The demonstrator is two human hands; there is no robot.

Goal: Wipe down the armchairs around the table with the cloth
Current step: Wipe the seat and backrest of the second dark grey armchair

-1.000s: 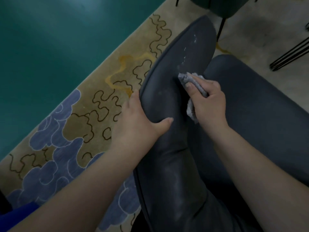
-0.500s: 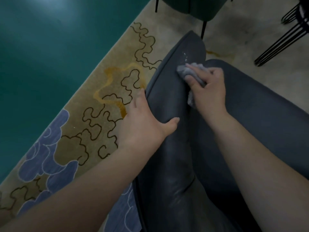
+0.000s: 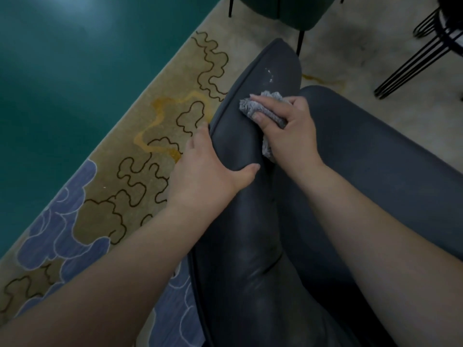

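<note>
From the head camera: I've got my right hand (image 3: 288, 131) clamped on the grey cloth (image 3: 265, 110), fingers curled over the bunched fabric, pressing it flat onto the top of the armrest (image 3: 240, 196) of this dark leather armchair (image 3: 375, 171). The cloth sits across the armrest's width, thumb pinning its near edge so it won't slide out from under my palm, and a loose tail of it hangs down at the inner side by my wrist.

My left hand (image 3: 208, 171) is just behind, near the right but not touching it. It drapes over the armrest's outer edge, fingers down the far side out of sight, thumb laid across the top — holding the chair steady, I'd say, so the rubbing doesn't rock it.

Just ahead of the cloth there are pale flecks (image 3: 269, 75) near the armrest's front tip. That's my next target, by the look of it.

Below the chair lies a patterned rug (image 3: 140, 156) beside the green floor (image 3: 62, 71). Up top, a green chair (image 3: 283, 11) on thin black legs, and black wire legs (image 3: 423, 51) at right, likely the table's. That green chair is yet to be wiped, I reckon.
</note>
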